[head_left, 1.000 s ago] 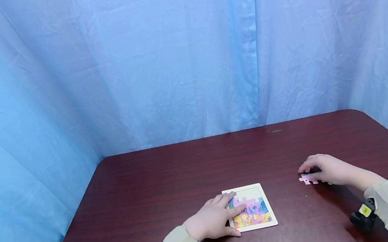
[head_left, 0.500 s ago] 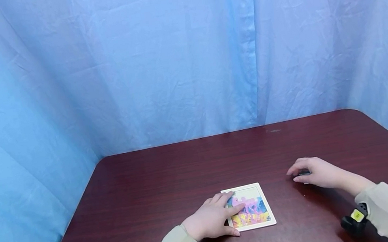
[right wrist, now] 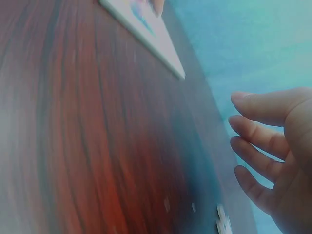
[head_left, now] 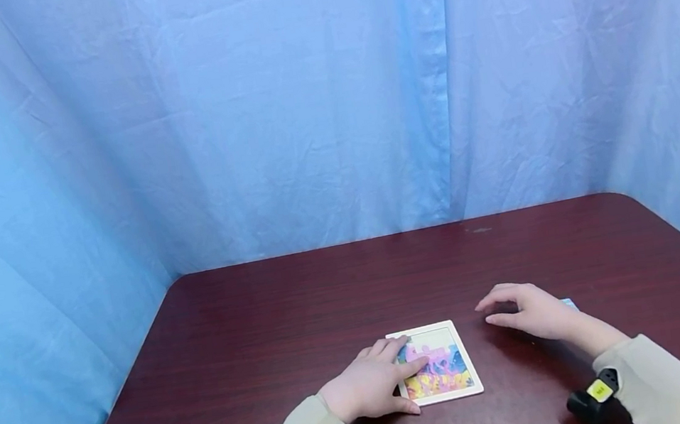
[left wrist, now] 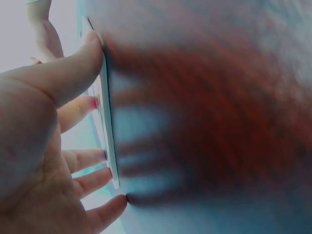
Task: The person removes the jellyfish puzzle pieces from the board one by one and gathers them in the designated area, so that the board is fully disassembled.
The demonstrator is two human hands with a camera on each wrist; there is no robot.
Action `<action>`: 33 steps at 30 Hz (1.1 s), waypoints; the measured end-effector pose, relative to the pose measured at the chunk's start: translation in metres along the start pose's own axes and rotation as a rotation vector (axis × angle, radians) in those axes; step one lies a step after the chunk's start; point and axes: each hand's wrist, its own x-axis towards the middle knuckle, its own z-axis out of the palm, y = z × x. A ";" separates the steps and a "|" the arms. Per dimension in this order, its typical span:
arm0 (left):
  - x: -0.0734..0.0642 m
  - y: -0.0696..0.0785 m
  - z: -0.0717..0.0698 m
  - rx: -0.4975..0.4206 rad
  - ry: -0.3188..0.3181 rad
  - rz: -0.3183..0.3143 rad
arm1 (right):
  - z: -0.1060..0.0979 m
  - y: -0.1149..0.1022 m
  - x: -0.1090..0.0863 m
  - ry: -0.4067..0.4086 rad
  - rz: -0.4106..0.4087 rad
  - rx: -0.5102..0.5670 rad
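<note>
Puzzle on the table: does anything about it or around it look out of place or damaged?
The puzzle looks incomplete: its far strip is pale and bare, while what seems a loose piece lies on the table, partly hidden behind the right hand. No spill or plain damage shows.

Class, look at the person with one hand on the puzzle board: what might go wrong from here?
The left hand lies across part of the puzzle board, so shifting it might nudge the fitted pieces loose.

What looks like a loose blue piece is partly hidden by the right hand, so that hand might knock it aside unnoticed.
</note>
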 end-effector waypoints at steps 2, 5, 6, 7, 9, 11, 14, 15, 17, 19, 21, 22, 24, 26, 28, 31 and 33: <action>0.001 -0.001 0.001 -0.002 0.002 0.002 | 0.005 -0.006 0.002 0.004 -0.006 0.016; 0.002 -0.001 0.001 -0.018 -0.003 0.000 | 0.014 -0.015 0.006 -0.011 -0.029 0.054; 0.002 -0.001 0.002 -0.023 -0.005 0.000 | 0.017 -0.018 0.007 -0.017 -0.036 0.067; 0.002 -0.001 0.002 -0.027 -0.007 0.000 | 0.020 -0.020 0.009 -0.021 -0.038 0.076; 0.002 -0.002 0.002 -0.035 -0.014 -0.003 | 0.025 -0.025 0.012 -0.028 -0.036 0.093; 0.002 -0.002 0.001 -0.038 -0.017 -0.003 | 0.031 -0.029 0.015 -0.028 -0.038 0.105; 0.002 -0.002 0.001 -0.031 -0.015 0.003 | 0.039 -0.034 0.019 -0.030 -0.049 0.113; 0.002 -0.002 0.001 -0.029 -0.015 0.003 | 0.041 -0.036 0.021 -0.032 -0.058 0.116; 0.002 -0.002 0.000 -0.026 -0.015 0.004 | 0.045 -0.038 0.024 -0.037 -0.072 0.118; 0.002 -0.001 0.000 -0.028 -0.017 0.001 | 0.049 -0.039 0.026 -0.043 -0.076 0.116; 0.002 -0.001 0.000 -0.032 -0.016 0.001 | 0.052 -0.042 0.029 -0.048 -0.082 0.112; 0.001 -0.001 0.000 -0.033 -0.016 0.001 | 0.054 -0.043 0.030 -0.052 -0.083 0.110; 0.000 -0.001 0.000 -0.035 -0.014 0.004 | 0.057 -0.045 0.033 -0.067 -0.090 0.106; -0.001 0.000 0.000 -0.033 -0.012 0.008 | 0.060 -0.048 0.035 -0.079 -0.105 0.094; -0.002 0.000 0.000 -0.023 -0.008 0.014 | 0.062 -0.050 0.038 -0.089 -0.116 0.082; -0.001 0.000 -0.001 -0.009 -0.003 0.019 | 0.063 -0.053 0.042 -0.091 -0.115 0.063; 0.000 0.000 -0.001 -0.001 0.002 0.023 | 0.064 -0.055 0.044 -0.094 -0.095 0.056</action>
